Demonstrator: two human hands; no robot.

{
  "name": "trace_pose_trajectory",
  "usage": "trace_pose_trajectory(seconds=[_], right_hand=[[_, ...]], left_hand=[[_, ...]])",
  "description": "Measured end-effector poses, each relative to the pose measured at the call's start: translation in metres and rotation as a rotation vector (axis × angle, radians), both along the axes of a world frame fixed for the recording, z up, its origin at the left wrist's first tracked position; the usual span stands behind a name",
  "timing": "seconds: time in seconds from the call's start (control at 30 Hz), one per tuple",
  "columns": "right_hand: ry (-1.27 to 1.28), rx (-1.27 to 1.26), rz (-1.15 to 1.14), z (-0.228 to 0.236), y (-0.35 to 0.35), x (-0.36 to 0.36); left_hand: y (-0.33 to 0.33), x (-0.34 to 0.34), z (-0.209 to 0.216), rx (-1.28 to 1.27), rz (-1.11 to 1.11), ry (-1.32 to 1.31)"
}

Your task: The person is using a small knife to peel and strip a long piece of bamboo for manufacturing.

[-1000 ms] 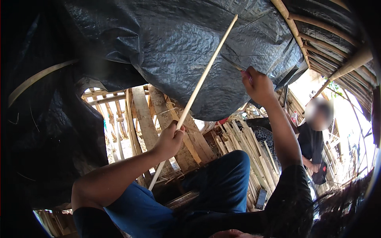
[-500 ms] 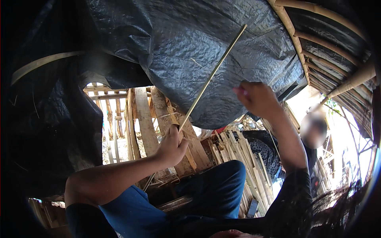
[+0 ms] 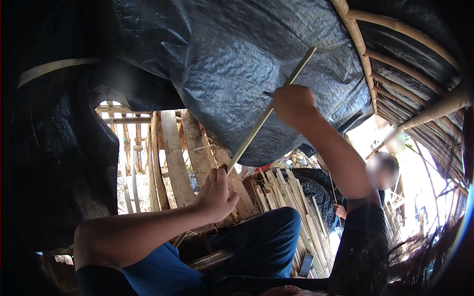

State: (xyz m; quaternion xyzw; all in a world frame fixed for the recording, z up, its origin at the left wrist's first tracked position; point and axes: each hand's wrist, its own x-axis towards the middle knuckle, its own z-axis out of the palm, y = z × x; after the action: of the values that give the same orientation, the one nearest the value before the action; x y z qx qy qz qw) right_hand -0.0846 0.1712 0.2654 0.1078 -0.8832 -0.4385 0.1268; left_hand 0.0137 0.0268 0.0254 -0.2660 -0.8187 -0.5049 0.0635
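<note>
The thin pale bamboo strip [image 3: 266, 112] sits a bit higher now, slanting across the crinkly black tarp [image 3: 237, 64], left hand [image 3: 216, 193] closed round its lower end, right hand [image 3: 292, 102] slid up, gripping near the top.

One possible screen device: a small dark rectangular slab [image 3: 306, 265], phone-like, lies low in the view among pale split slats. Its face is unlit. No packages, labels or signs visible.
</note>
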Motion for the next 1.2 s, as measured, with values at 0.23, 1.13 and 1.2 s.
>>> trace_pose_trajectory(seconds=[0.23, 1.13, 1.2], right_hand=[[0.530, -0.352, 0.177, 0.054, 0.031, 0.021], [0.089, -0.634, 0.565, -0.022, 0.069, 0.023], [0.121, -0.656, 0.574, -0.019, 0.073, 0.019]], left_hand=[[-0.011, -0.006, 0.002, 0.023, -0.030, -0.187], [-0.024, -0.001, -0.016, 0.365, -0.154, -0.121], [-0.027, 0.002, -0.004, 0.367, -0.178, -0.209]])
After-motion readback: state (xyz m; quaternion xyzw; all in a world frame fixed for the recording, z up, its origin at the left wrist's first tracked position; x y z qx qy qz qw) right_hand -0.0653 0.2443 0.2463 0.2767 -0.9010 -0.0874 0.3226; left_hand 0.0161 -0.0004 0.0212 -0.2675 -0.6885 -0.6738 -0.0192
